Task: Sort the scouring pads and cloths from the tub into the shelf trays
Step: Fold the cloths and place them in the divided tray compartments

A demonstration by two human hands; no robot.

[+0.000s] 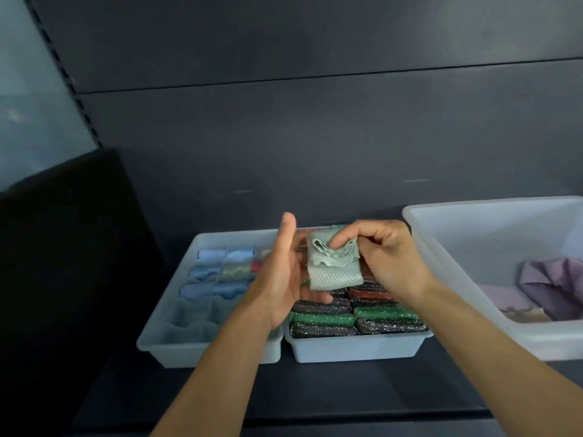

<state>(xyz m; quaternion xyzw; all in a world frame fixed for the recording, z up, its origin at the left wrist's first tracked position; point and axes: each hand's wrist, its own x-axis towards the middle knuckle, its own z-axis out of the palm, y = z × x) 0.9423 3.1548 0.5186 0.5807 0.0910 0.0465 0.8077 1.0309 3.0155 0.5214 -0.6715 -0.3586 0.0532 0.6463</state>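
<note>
Both hands hold 1 pale green cloth [334, 272], folded small, in the air above the trays. The right hand [388, 257] pinches its upper bunched edge. The left hand [284, 275] is flat-palmed, thumb up, fingers under the cloth. Below on the shelf [347, 392], the divided tray [164, 323] holds rolled blue cloths [214, 272], and the tray [353, 348] beside it is packed with scouring pads [321, 320]. The tub [473, 234] at right holds purple cloths [552, 282].
</note>
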